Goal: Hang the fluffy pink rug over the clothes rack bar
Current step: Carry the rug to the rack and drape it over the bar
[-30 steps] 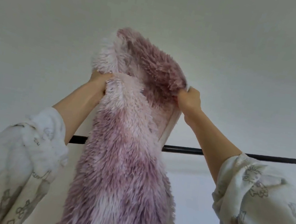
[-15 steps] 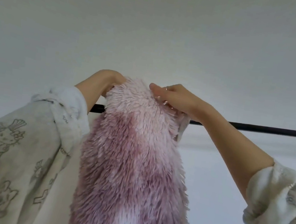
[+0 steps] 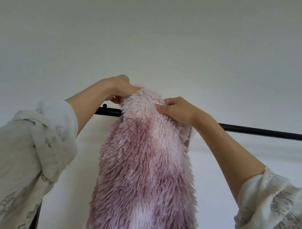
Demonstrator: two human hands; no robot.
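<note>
Both hands, left hand (image 3: 119, 91) and right hand (image 3: 176, 109), pinched the pink rug (image 3: 146, 173) atop the bar (image 3: 271, 133), near its left end, so it draped without sliding.

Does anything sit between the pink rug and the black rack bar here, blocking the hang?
Nothing visible does. The rug is folded over the bar, left hand and right hand gripping its top fold; the bar's exposed stretches are bare.

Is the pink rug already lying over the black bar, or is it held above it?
Over the bar. The pink rug bends across the black bar and hangs down; left hand and right hand grip its top.
</note>
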